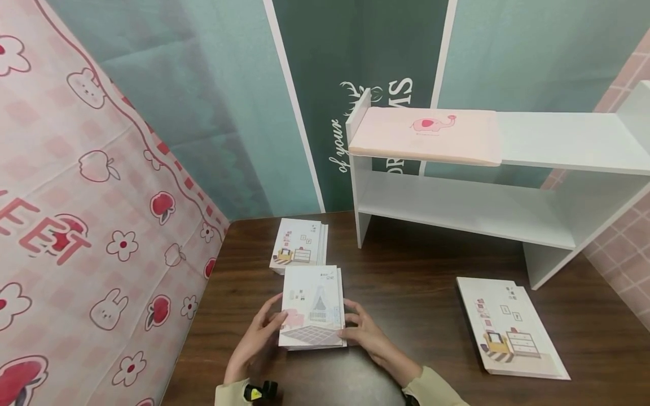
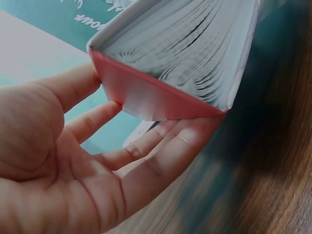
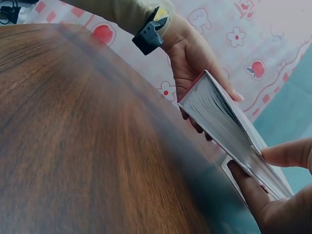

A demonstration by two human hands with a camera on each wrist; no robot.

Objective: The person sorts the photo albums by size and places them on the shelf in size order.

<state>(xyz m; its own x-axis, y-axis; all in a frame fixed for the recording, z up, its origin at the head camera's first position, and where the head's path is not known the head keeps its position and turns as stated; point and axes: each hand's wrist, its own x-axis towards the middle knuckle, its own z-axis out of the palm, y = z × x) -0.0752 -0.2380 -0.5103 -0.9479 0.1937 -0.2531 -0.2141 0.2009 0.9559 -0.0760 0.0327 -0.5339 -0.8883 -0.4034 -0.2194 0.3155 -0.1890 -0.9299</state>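
A thick photo album (image 1: 317, 287) with a pale illustrated cover is held between both hands in the head view. My left hand (image 1: 255, 341) grips its left side, thumb on the cover. In the left wrist view the red spine (image 2: 146, 90) lies against those fingers, and fanned pages show at the album's end. My right hand (image 1: 369, 337) pinches the opposite edge; the right wrist view has its thumb (image 3: 287, 153) on the cover and a finger (image 3: 248, 187) underneath. The album is raised and tilted over the wooden table (image 3: 87, 146).
Behind the held album lies another album (image 1: 297, 242) with a yellow chair printed on it. A similar album (image 1: 513, 330) lies at the right. At the back right stands a white shelf (image 1: 467, 211) with a pink elephant-print cover (image 1: 386, 132) on top. Patterned cloth (image 1: 122, 270) hangs at left.
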